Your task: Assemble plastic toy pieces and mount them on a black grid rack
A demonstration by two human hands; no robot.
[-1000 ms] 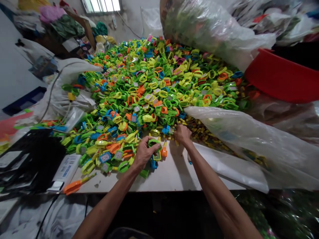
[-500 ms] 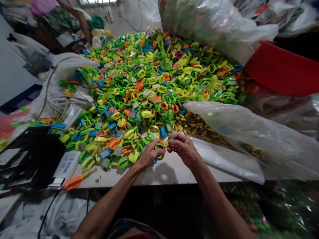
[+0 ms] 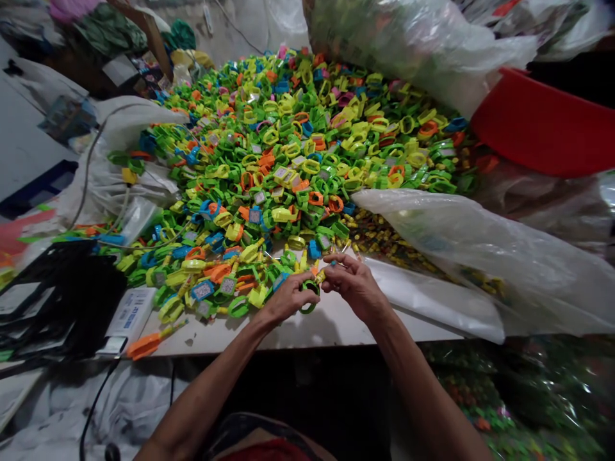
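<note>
My left hand (image 3: 294, 296) is closed around a green toy watch (image 3: 310, 303), whose looped band shows below the thumb. Close beside it, my right hand (image 3: 350, 279) pinches a small yellow piece (image 3: 320, 275), which meets the watch between the two hands; its exact kind is hard to make out. Just beyond the fingers, a blue toy watch (image 3: 314, 249) lies at the near edge of a big heap of toy watches (image 3: 269, 160) in green, yellow, orange and blue. Some have a square printed face.
Small yellow tube-like pieces (image 3: 384, 243) lie right of the heap, partly under a clear plastic sheet (image 3: 432, 230). A red basin (image 3: 542, 125) stands at right. Black trays (image 3: 52, 301) and a white box (image 3: 131, 312) sit left on the white table (image 3: 288, 333).
The view has shifted slightly, so the table appears a little higher. Both hands stay close together at the green watch, with only small finger movements.
</note>
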